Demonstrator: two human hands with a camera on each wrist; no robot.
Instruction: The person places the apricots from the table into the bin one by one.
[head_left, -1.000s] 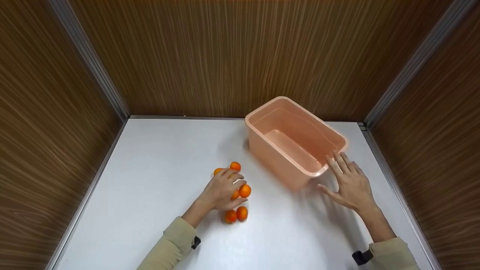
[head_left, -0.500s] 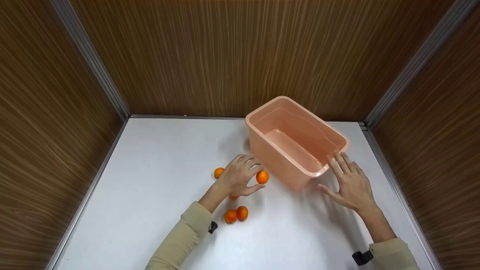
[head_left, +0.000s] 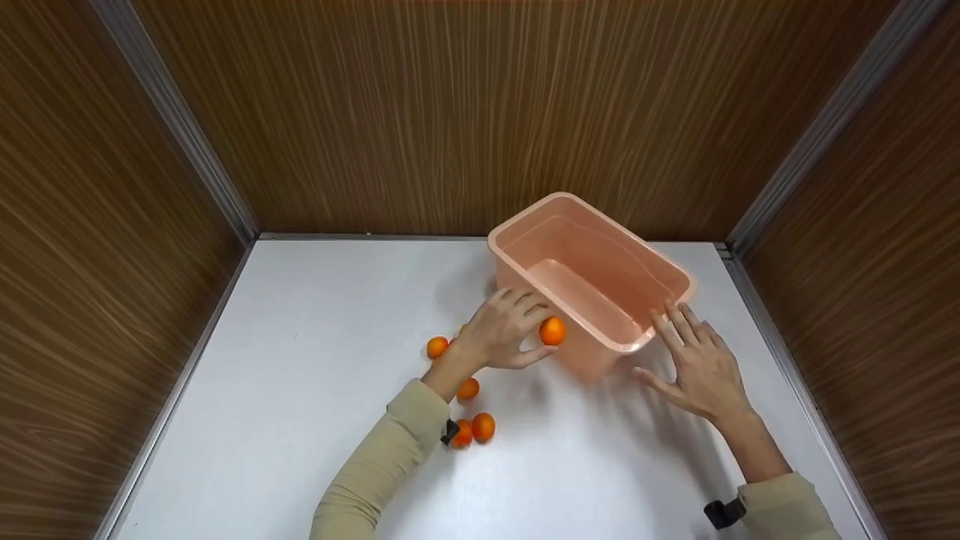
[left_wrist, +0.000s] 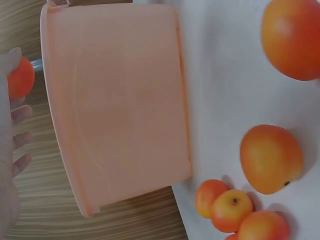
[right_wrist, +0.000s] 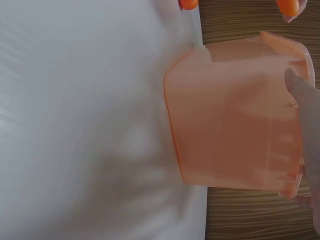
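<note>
Left hand: the left hand (head_left: 506, 330) is raised just beside the near long wall of the tub, fingers and thumb curled round one orange (head_left: 552, 331), pinching it at the fingertips; the left wrist view shows that orange (left_wrist: 20, 77) against the fingertips at the frame's left edge
Held orange: off the table, level with the tub's rim and just outside it, not yet over the inside
Right hand: the right hand (head_left: 697, 367) lies flat with fingers straight and spread, holding nothing; the fingertips (right_wrist: 300, 95) rest against the tub's near right corner at the rim
Tub: the peach plastic tub (head_left: 517, 236) stands upright on the table, set at an angle near the back right, with nothing seen inside it
Loose oranges: four lie on the table left of the tub, below the left forearm; one (head_left: 436, 347) beside the wrist, one (head_left: 468, 388) just under the forearm, and a touching pair (head_left: 482, 426) nearer the person, partly hidden by the sleeve
Table: white table (head_left: 315, 322) boxed in by wood-grain walls (head_left: 420, 112) on three sides
Sleeves: both arms wear beige sleeves (head_left: 382, 465) with a dark strap at each wrist
</note>
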